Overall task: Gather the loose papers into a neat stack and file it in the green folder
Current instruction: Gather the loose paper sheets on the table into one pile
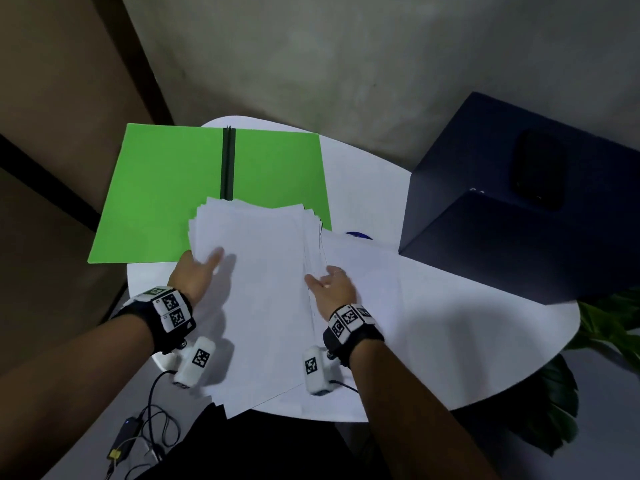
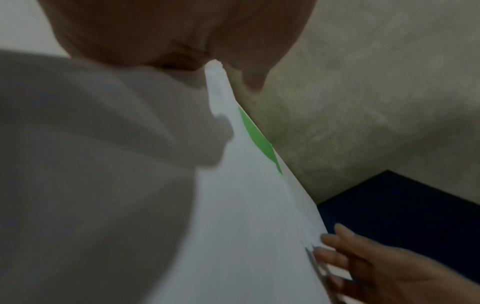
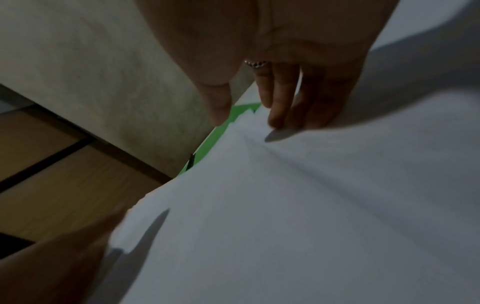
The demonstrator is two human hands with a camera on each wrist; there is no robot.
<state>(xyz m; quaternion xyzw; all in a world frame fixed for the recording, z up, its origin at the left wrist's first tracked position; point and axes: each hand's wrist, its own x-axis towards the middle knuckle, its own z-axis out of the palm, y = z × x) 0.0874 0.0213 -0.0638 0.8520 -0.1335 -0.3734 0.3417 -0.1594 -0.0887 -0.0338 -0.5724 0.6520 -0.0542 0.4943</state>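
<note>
The green folder (image 1: 166, 188) lies open on the round white table (image 1: 450, 341), its black spine (image 1: 227, 161) pointing away from me. An uneven, fanned stack of white papers (image 1: 263, 289) overlaps the folder's near edge and juts past the table's front edge. My left hand (image 1: 202, 268) grips the stack's left edge, thumb on top and fingers underneath. My right hand (image 1: 329, 282) rests straight fingers (image 3: 278, 107) against the stack's right edge, thumb apart. One more sheet (image 1: 367, 271) lies flat just right of the stack. The folder (image 3: 207, 144) shows beyond the paper edges in the right wrist view.
A dark blue box (image 1: 519, 237) with a black phone (image 1: 540, 171) on top crowds the table's right side. A small blue object (image 1: 358, 234) peeks out behind the loose sheet. Plant leaves (image 1: 616, 323) sit low right, and cables (image 1: 145, 427) lie on the floor at left.
</note>
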